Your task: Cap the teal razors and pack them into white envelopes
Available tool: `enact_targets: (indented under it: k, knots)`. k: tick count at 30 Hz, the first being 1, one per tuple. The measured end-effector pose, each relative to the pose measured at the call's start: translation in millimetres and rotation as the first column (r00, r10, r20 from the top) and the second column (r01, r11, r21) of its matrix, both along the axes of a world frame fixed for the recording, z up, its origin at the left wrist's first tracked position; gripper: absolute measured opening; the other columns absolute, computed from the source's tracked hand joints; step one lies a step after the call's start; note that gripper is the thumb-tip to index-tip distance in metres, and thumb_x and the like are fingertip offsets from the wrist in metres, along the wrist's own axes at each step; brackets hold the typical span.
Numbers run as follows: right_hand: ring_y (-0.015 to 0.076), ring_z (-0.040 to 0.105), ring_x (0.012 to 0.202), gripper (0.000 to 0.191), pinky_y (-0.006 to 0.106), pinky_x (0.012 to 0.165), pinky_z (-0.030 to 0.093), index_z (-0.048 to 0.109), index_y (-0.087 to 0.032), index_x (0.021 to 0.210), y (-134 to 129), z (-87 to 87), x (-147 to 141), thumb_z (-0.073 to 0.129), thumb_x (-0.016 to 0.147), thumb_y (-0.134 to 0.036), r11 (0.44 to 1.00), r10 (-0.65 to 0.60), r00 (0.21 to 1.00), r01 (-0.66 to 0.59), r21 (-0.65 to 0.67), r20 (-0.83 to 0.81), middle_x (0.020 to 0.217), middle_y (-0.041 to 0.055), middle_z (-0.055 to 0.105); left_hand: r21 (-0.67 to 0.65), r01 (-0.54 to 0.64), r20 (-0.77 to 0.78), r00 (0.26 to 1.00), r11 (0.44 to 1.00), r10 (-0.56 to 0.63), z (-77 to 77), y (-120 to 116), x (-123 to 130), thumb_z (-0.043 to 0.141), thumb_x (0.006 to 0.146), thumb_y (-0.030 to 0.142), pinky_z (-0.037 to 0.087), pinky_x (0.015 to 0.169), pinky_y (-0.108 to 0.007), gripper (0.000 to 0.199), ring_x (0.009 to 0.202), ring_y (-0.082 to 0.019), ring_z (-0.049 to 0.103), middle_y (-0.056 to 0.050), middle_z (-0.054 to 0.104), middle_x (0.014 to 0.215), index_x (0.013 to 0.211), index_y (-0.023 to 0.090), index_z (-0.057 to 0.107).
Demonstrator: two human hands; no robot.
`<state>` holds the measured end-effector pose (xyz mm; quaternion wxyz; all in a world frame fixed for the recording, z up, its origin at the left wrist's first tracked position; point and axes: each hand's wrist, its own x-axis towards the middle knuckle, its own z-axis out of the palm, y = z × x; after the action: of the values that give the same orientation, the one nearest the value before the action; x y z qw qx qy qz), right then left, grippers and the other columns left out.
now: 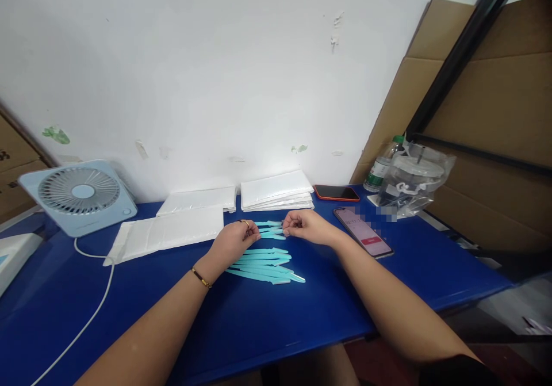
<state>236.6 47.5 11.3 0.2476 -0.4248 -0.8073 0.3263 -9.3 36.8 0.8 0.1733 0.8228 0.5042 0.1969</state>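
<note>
Between my two hands lie a few slim turquoise eyebrow razors, spread side by side. My left hand has its thumb and fingers closed at their left ends. At the blade ends, on the right, my right hand pinches with thumb and fingertips. Just nearer to me, a loose fan of several more eyebrow razors rests on the blue table, their tips pointing right. My left hand partly covers the handle ends of both groups.
White padded mailers lie behind my left hand, with a stack of white packets by the wall. On the left stands a light-blue fan with a white cable. Two phones, a bottle and a bagged cup are on the right.
</note>
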Motion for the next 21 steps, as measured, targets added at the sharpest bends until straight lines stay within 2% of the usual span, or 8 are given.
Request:
enact_targets:
  k: [4,8,10,15,21]
  knots:
    - [0.0139,0.059,0.071,0.014,0.023,0.066,0.044,0.069,-0.018,0.084,3.6,10.1,26.4,0.057,0.076,-0.02,0.995,-0.048,0.984,0.033,0.093,0.169,0.079,0.003,0.067,0.063,-0.026,0.003,1.0,0.998,0.026,2.6,0.1,-5.7,0.052,0.08,0.034,0.042,0.073,-0.03,0.022,0.086,-0.02,0.057,-0.003,0.063,0.093,0.097,0.023,0.06]
    - [0.0139,0.058,0.073,0.027,0.021,0.063,0.044,0.072,-0.021,0.088,8.6,12.9,48.5,0.058,0.068,-0.011,0.997,0.042,0.935,-0.064,0.05,0.352,0.091,0.0037,0.065,-0.095,0.108,-0.058,0.992,0.99,-0.114,6.4,-5.5,-8.3,0.056,0.076,0.039,0.042,0.066,-0.027,0.021,0.079,-0.018,0.057,-0.002,0.063,0.09,0.087,0.023,0.064]
    - [0.014,0.059,0.071,0.027,0.021,0.061,0.043,0.072,-0.021,0.088,11.3,10.4,50.9,0.06,0.066,-0.011,0.997,0.057,0.915,-0.069,0.017,0.4,0.089,0.0034,0.065,-0.187,0.127,-0.084,0.986,0.974,-0.144,6.9,-8.0,-7.7,0.056,0.075,0.038,0.041,0.061,-0.025,0.02,0.073,-0.017,0.057,-0.001,0.063,0.083,0.083,0.023,0.065]
    - [0.0141,0.061,0.064,0.023,0.022,0.058,0.044,0.071,-0.018,0.086,12.8,6.7,47.5,0.055,0.07,-0.014,0.996,0.04,0.93,-0.006,-0.094,0.364,0.071,0.0018,0.067,-0.309,0.075,-0.091,0.99,0.948,-0.108,5.7,-10.2,-6.5,0.052,0.076,0.039,0.037,0.053,-0.024,0.02,0.064,-0.015,0.055,-0.001,0.063,0.074,0.075,0.021,0.063]
    - [0.0151,0.061,0.066,0.026,0.023,0.059,0.043,0.071,-0.02,0.087,8.9,8.5,45.8,0.057,0.067,-0.011,0.997,0.046,0.941,-0.025,-0.066,0.334,0.076,0.0012,0.068,-0.224,0.035,-0.045,0.998,0.974,-0.046,6.2,-9.6,-7.0,0.049,0.078,0.037,0.036,0.054,-0.026,0.021,0.066,-0.017,0.055,-0.002,0.063,0.073,0.073,0.021,0.061]
